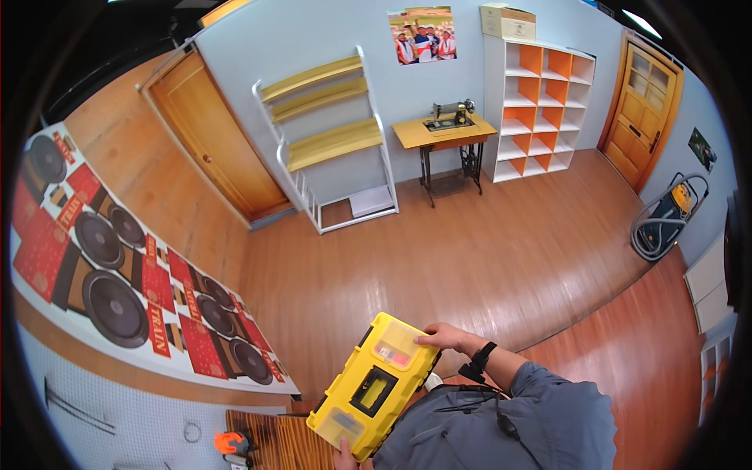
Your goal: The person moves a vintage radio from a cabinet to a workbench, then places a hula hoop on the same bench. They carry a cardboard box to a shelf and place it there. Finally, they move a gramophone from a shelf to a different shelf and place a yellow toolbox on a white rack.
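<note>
Between my two hands, close to my body, is a yellow toolbox (409,379). Its lid has two clear-covered compartments and a black handle (374,391) in the middle. Something red shows dimly under the cover at the far end. My right hand (446,337) grips that far end, thumb on top, with a black band around the wrist. At the near end my left hand (345,457) holds the box's edge, mostly cut off by the picture's lower border. The box is tilted, its lid facing up towards me.
A dark-striped wooden tabletop (286,440) lies at lower left, with an orange-and-black tool (232,443) beside it. Across the brown floor (439,258) stand a white-framed shelf (333,145), a sewing machine table (445,135) and a white cubby unit (540,110). A vacuum cleaner (666,219) is at right.
</note>
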`<control>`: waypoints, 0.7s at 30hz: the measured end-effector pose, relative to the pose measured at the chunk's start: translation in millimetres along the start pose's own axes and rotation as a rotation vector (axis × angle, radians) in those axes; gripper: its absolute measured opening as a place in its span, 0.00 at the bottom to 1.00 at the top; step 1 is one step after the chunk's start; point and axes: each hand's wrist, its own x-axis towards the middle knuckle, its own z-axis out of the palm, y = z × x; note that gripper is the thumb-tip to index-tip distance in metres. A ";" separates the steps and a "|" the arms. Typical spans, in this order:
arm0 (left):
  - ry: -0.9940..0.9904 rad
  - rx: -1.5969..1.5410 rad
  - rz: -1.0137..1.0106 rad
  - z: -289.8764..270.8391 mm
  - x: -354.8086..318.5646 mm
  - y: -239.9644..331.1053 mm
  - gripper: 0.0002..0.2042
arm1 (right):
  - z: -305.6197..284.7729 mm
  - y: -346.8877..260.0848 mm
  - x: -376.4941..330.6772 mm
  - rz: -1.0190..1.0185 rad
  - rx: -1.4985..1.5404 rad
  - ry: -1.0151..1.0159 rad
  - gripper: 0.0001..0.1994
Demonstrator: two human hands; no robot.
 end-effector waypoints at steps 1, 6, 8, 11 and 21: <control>-0.029 -0.072 0.066 20.1 7.0 4.0 0.29 | -14.7 -5.9 4.4 0.008 0.000 0.012 0.37; 0.096 0.404 0.200 -9.0 118.9 -33.7 0.25 | -75.8 0.1 47.0 -0.025 0.041 0.059 0.36; 0.188 0.347 0.122 -19.8 175.3 -47.4 0.24 | -99.5 1.4 48.0 -0.028 0.077 0.114 0.35; 0.171 0.415 0.115 -4.1 211.7 -52.9 0.23 | -139.0 -11.0 39.8 -0.035 0.125 0.173 0.33; 0.107 0.538 -0.066 122.9 278.8 -5.1 0.21 | -205.0 34.3 40.0 -0.066 0.320 0.447 0.26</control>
